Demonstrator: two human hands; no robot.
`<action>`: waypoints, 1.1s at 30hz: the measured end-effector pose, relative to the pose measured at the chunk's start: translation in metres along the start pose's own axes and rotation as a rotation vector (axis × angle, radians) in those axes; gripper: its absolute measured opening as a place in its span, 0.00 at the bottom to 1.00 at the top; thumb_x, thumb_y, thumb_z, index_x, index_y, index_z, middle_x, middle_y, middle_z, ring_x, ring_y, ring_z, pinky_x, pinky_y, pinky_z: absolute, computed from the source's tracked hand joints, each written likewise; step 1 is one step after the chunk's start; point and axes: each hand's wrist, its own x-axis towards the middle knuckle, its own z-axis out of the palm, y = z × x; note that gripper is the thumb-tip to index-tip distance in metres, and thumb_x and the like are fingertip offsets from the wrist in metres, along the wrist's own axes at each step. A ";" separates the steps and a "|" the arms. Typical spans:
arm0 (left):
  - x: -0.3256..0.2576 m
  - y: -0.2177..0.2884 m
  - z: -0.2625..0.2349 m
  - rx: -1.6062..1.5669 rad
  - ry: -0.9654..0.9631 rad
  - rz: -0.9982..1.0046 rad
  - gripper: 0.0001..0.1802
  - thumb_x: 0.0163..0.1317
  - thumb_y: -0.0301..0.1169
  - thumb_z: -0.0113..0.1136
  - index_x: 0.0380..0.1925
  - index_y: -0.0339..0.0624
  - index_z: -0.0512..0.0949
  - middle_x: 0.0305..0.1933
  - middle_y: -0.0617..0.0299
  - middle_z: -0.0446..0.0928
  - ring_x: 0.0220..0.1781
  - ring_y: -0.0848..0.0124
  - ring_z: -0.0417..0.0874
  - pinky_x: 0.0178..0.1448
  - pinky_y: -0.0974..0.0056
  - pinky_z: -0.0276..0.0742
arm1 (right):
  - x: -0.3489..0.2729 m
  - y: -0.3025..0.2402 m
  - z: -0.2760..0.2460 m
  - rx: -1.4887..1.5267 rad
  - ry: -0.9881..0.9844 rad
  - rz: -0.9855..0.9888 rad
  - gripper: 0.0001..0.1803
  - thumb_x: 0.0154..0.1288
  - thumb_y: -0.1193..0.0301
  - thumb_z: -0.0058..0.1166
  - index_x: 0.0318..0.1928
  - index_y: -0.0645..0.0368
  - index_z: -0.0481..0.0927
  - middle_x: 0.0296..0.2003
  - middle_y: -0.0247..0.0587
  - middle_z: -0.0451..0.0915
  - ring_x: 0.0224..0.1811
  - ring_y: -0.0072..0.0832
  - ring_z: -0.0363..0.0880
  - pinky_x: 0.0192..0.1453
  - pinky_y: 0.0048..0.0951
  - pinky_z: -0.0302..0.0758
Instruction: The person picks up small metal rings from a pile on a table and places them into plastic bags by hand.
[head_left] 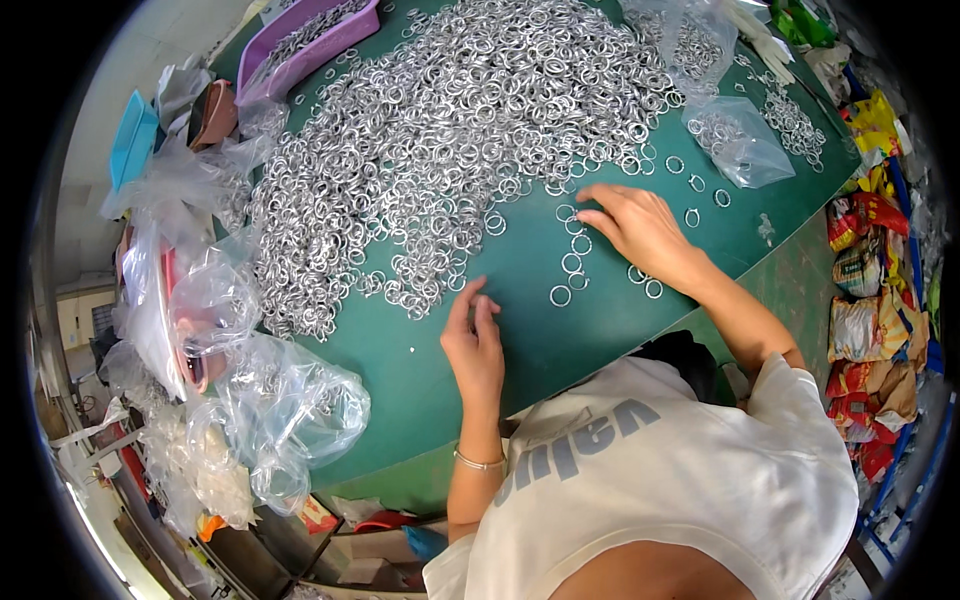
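Observation:
A large pile of silvery metal rings spreads over the green table. My right hand is low over the tabletop at the pile's near right edge, its thumb and forefinger apart. The thumb tip is at the top of a short column of loose rings, seeming to touch one. Two more rings lie beneath that wrist. My left hand rests near the pile's front edge, fingers loosely bent and slightly apart, with nothing visible in them. A thin bracelet circles the left wrist.
Clear plastic bags crowd the left edge. A purple tray of metal pieces stands at the far left, near a blue container. Another bag with rings lies at the right, beside scattered rings. Colourful packages line the right side.

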 end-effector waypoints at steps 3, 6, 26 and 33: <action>0.004 0.007 0.007 0.265 -0.089 0.122 0.09 0.60 0.23 0.51 0.40 0.35 0.76 0.21 0.57 0.74 0.20 0.73 0.72 0.26 0.68 0.69 | 0.001 0.001 0.015 -0.139 -0.092 0.135 0.11 0.57 0.66 0.55 0.34 0.60 0.72 0.24 0.48 0.77 0.26 0.49 0.74 0.27 0.44 0.68; -0.002 0.003 0.025 0.306 -0.215 0.197 0.09 0.61 0.25 0.53 0.41 0.36 0.76 0.19 0.64 0.71 0.20 0.79 0.68 0.25 0.73 0.64 | 0.000 0.012 0.022 -0.088 -0.087 0.150 0.12 0.57 0.64 0.55 0.33 0.59 0.71 0.20 0.47 0.75 0.24 0.48 0.74 0.26 0.43 0.67; 0.004 0.006 0.031 -1.444 -0.377 -0.722 0.26 0.69 0.38 0.35 0.57 0.25 0.59 0.64 0.41 0.56 0.68 0.52 0.55 0.68 0.51 0.57 | -0.011 0.008 -0.012 1.359 -0.344 0.778 0.14 0.70 0.62 0.39 0.32 0.59 0.69 0.15 0.26 0.58 0.14 0.11 0.49 0.15 0.15 0.46; 0.003 0.008 0.031 -1.571 -0.478 -0.701 0.28 0.69 0.41 0.32 0.59 0.27 0.57 0.67 0.42 0.51 0.69 0.52 0.53 0.71 0.50 0.51 | -0.018 -0.020 -0.013 1.123 -0.464 0.664 0.14 0.70 0.65 0.39 0.35 0.63 0.72 0.19 0.30 0.69 0.16 0.11 0.59 0.18 0.14 0.54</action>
